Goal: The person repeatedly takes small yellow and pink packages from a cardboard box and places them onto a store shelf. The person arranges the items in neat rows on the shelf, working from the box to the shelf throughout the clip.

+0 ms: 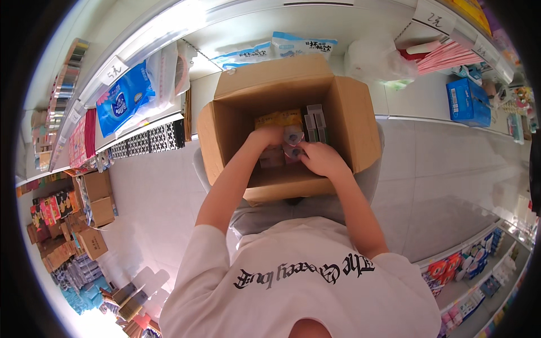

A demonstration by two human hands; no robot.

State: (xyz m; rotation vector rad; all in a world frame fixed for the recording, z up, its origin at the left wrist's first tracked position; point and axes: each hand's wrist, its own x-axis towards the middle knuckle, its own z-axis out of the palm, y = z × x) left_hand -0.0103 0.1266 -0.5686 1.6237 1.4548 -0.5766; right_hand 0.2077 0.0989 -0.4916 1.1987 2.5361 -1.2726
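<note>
An open cardboard box point(355, 122) stands before me with its flaps spread, and both my hands reach down into it. My right hand point(319, 157) has its fingers on clear plastic packages point(292, 145) near the middle of the box. My left hand point(270, 136) lies just left of those packages, its fingertips partly hidden. Behind my left hand is a yellow packet point(281, 117). Several small white and grey boxes point(315, 122) stand in the right part. Below my left hand lie pale packages point(271, 158), partly covered.
A shelf point(416, 103) behind the box holds blue-and-white packets point(302, 44), a clear plastic bag point(374, 61) and a blue box point(467, 101). At left, a blue wipes pack point(124, 99) sits on another shelf. Cardboard boxes point(97, 190) stand at far left; stocked shelves point(469, 274) are at lower right.
</note>
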